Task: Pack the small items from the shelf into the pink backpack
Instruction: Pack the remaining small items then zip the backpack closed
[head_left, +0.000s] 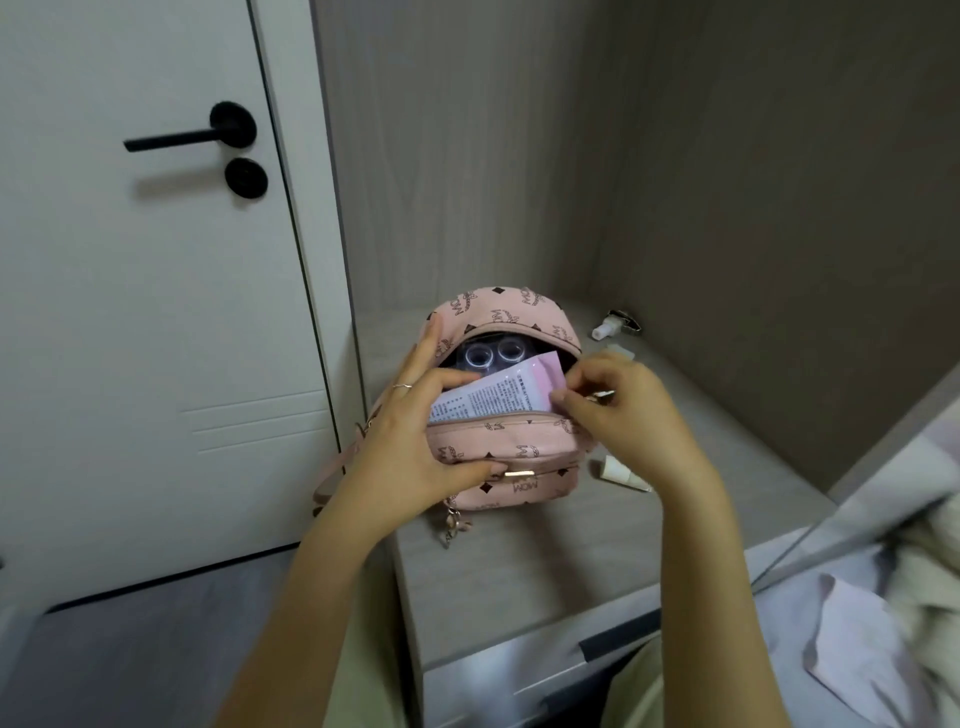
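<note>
Tucking a flat pink-and-white printed sachet (498, 395) into the small pink patterned backpack (519, 452) is judged to be the step in hand. The backpack stands upright on the grey wood-grain shelf (519, 571), its top compartment unzipped and gaping.

The front wall of that opening is gripped by the left hand (410, 431), thumb pressed on the outside, fingers curled over the rim at 9 o'clock of the opening. The sachet's edge at 3 o'clock is pinched by the curled fingers of the right hand (618, 400). About half of the sachet is seen above the rim, tilted.

Behind it, inside the same compartment, a clear plastic case with two round wells (493, 356) is lodged.

Next, the sachet should be pushed down until it is hidden, while the opening is held wide.

Loose items are left on the shelf: a white pump bottle (615, 323) at 1 o'clock of the backpack, and a white tube (621, 470) at 4 o'clock.
</note>
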